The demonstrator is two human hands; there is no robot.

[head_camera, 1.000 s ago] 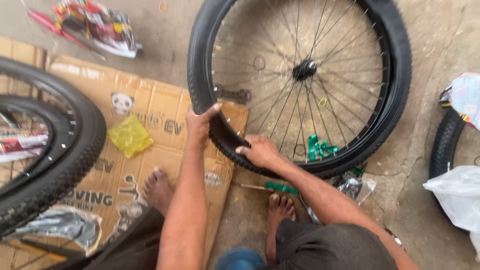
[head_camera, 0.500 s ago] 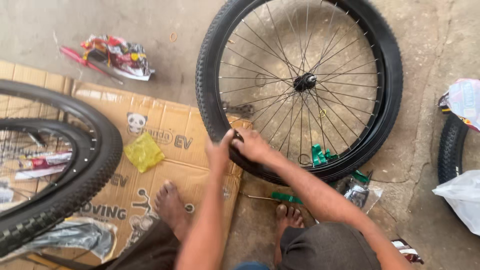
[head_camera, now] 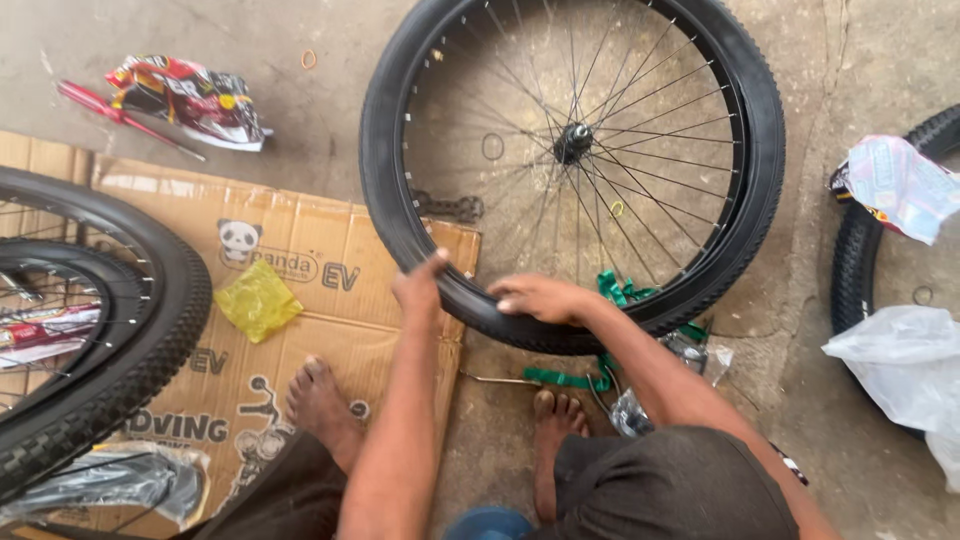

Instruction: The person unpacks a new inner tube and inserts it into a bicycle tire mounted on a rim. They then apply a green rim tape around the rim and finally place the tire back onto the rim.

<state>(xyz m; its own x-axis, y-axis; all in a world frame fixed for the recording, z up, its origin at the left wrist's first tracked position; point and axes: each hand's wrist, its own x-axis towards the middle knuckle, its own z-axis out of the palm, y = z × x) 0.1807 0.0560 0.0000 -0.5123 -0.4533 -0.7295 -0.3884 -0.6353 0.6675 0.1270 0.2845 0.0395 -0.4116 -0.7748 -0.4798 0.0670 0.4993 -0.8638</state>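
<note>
Hands shifted rightward along lower rim since earlier frame, now slightly apart. Bare feet planted at flattened brown cardboard sheet [head_camera: 330, 270] edge. Left hand [head_camera: 420, 288] fingers clamped on near edge of black spoked bicycle wheel [head_camera: 572, 170]; right hand [head_camera: 540, 297] fingers clamped on tyre just beside. Wheel lies flat on grey concrete floor [head_camera: 330, 120], overlapping cardboard corner. Second black tyred wheel [head_camera: 120, 330] left, well apart. Open floor beyond wheel's far edge.

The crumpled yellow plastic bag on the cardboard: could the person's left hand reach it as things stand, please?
Probably yes. The crumpled yellow plastic bag lies in the open on the flattened brown cardboard sheet, beside the left hand, which grips the black bicycle tyre; nothing lies between.
</note>
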